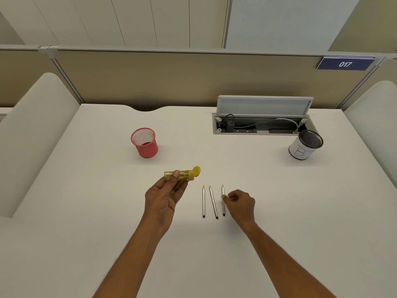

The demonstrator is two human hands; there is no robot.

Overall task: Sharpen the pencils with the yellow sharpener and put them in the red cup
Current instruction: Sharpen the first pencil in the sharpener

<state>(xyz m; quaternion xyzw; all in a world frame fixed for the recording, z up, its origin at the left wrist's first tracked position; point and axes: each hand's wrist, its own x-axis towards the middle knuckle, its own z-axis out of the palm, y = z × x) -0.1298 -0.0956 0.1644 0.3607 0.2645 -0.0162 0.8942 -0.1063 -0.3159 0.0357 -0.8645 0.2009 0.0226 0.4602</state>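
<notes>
Head view: left hand [162,197] clamps yellow sharpener [181,174]; right hand [240,203] pinches rightmost pencil [223,201]; red cup [145,143] at 11 o'clock.

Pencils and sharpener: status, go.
Left hand holds yellow sharpener, cap flipped open. Right hand pinching rightmost pencil, still on desk. Three pencils down, red cup looks empty. Path clear.

The left hand [163,197] is hiding the sharpener's [181,175] middle; both forearms are running off at 6 o'clock.
</notes>
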